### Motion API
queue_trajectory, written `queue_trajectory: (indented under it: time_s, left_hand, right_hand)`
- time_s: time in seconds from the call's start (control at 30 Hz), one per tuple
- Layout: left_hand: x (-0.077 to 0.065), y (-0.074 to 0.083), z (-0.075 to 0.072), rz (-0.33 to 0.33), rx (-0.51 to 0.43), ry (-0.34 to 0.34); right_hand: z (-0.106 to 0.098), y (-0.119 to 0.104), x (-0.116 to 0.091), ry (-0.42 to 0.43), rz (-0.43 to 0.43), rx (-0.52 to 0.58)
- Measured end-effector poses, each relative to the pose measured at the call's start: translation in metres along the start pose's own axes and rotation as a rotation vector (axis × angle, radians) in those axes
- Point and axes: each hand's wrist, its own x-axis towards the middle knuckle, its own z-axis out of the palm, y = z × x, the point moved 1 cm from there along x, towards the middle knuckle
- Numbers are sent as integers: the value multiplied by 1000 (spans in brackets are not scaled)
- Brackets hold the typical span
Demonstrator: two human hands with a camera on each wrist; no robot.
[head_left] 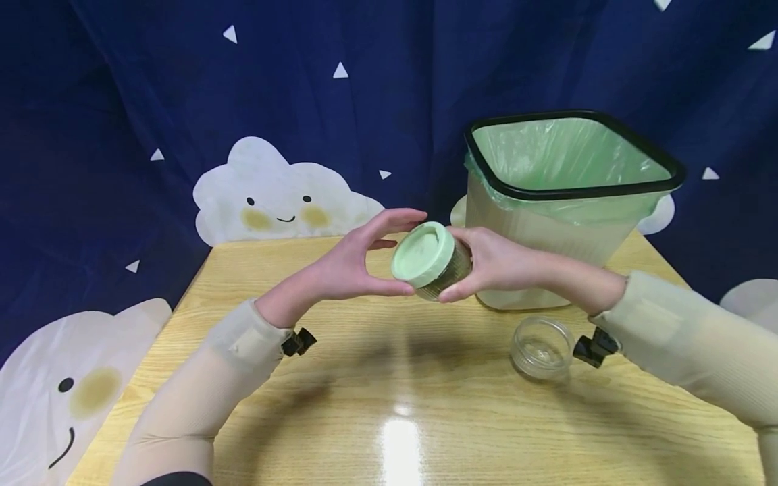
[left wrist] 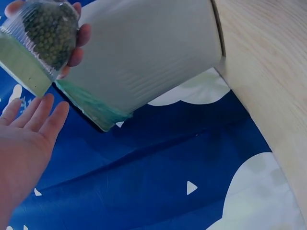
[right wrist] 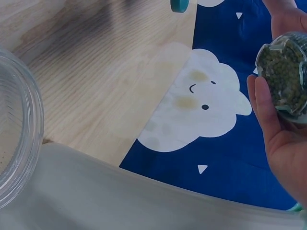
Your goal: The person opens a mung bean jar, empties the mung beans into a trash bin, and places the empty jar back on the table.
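A clear ribbed jar with a pale green lid is held up over the table, tilted so the lid faces left and toward me. Small round green beans show through its wall in the left wrist view. My right hand grips the jar's body, thumb below and fingers behind; in the right wrist view the jar's base is seen. My left hand is spread around the lid side, thumb tip at its lower edge. The left wrist view shows its fingers fairly straight, fingertips right by the lid.
A clear round container, without a lid, stands on the wooden table below my right wrist. Behind it is a white bin with a black rim and green liner. A dark blue curtain with cloud shapes hangs behind.
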Motion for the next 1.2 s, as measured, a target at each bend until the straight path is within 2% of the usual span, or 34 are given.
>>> queue_trajectory:
  time_s: [0.13,0.33,0.5,0.83,1.0,1.2]
  left_hand:
    - [0,-1,-3,19,-61,-28]
    - [-2,-4,-5,8,-134,-78]
    - [0,-4,-4,24,-166,-82]
    - [0,-3,-3,-8,-120,-18]
    - [-1,-3,-2,-38,-53,17]
    - [-2,-3,-1,-43,28,35]
  right_hand:
    - [0,-1,0,-3,9,12]
    - [1,0,0,-11,13,24]
    - [1,0,0,-13,9,26]
    - [0,-2,0,-12,5,19]
    - [0,-1,0,-7,2,8]
    - [0,-1,1,-6,11,3]
